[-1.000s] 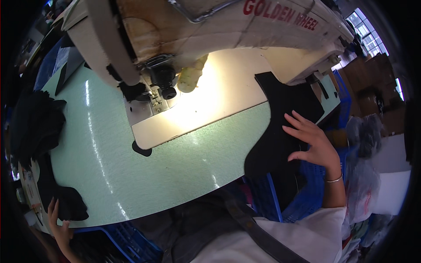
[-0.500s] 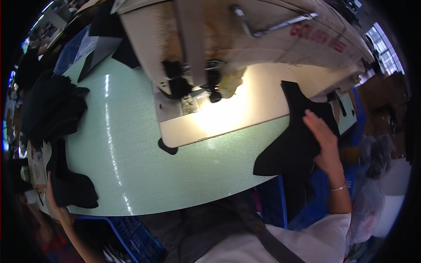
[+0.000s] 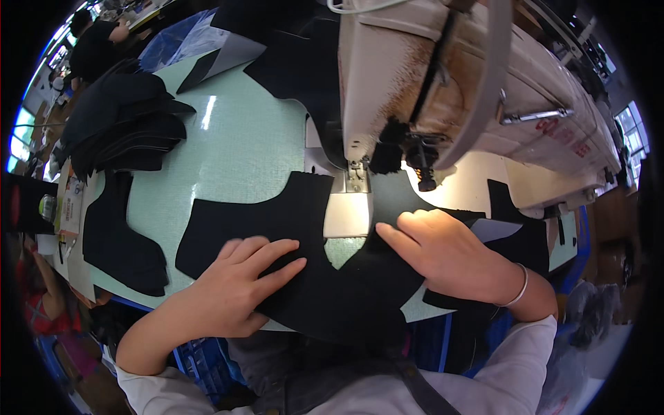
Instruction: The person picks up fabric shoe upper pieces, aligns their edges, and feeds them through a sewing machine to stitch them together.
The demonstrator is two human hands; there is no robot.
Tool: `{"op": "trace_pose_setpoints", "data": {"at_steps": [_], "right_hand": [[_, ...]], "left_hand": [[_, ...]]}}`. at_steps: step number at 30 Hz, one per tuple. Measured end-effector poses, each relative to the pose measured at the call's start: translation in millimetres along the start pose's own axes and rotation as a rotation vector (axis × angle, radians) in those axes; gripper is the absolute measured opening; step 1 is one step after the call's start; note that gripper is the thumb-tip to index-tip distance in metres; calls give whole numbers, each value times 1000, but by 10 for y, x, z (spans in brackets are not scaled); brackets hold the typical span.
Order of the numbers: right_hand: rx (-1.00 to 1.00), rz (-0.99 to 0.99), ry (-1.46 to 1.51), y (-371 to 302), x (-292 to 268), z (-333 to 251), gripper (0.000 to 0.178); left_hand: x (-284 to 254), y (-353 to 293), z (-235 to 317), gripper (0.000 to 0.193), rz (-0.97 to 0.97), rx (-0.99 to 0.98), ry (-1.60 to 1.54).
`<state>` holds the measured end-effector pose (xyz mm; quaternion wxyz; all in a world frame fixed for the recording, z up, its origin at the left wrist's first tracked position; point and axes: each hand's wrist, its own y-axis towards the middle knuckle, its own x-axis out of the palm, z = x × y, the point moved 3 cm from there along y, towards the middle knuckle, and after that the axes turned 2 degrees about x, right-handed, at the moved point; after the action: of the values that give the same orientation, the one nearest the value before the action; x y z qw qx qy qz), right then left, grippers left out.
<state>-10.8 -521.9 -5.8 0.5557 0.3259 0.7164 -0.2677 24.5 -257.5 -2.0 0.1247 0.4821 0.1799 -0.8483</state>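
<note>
A large black fabric piece (image 3: 332, 297) with a pointed notch in its middle lies across the front of the sewing table. Its two arms reach up on either side of the needle area. My left hand (image 3: 235, 287) rests on its left part, fingers spread and stretched out. On the right part lies my right hand (image 3: 453, 252), index finger extended along the fabric beside the notch, the other fingers bent. The presser foot (image 3: 357, 177) of the sewing machine (image 3: 477, 90) stands just beyond the notch, at the right arm's inner edge.
Stacked black pieces (image 3: 124, 124) lie at the left, with more black pieces (image 3: 124, 235) nearer. Another black piece (image 3: 304, 69) lies beyond the machine. Black pieces (image 3: 515, 249) also lie at the right edge. A blue crate (image 3: 429, 339) stands below the table; people (image 3: 104, 45) are in the background.
My left hand has moved right from the pieces at the left edge, and my right hand left from the right-hand pieces. The notched black fabric now lies under both hands. The view has shifted.
</note>
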Motion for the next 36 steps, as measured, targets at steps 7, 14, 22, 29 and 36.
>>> {"op": "trace_pose_setpoints", "data": {"at_steps": [7, 14, 22, 29, 36], "right_hand": [[140, -14, -47, -33, 103, 37, 45], [26, 144, -55, -47, 242, 70, 50], [51, 252, -143, -71, 319, -127, 54], [80, 214, -119, -61, 332, -96, 54], [15, 192, -126, -52, 376, -60, 58]], "left_hand": [[129, 209, -136, 60, 435, -17, 50], [147, 689, 73, 61, 221, 54, -13], [299, 702, 178, 61, 228, -44, 248], [378, 702, 134, 59, 344, -8, 214], [389, 703, 138, 58, 334, -7, 202]]}}
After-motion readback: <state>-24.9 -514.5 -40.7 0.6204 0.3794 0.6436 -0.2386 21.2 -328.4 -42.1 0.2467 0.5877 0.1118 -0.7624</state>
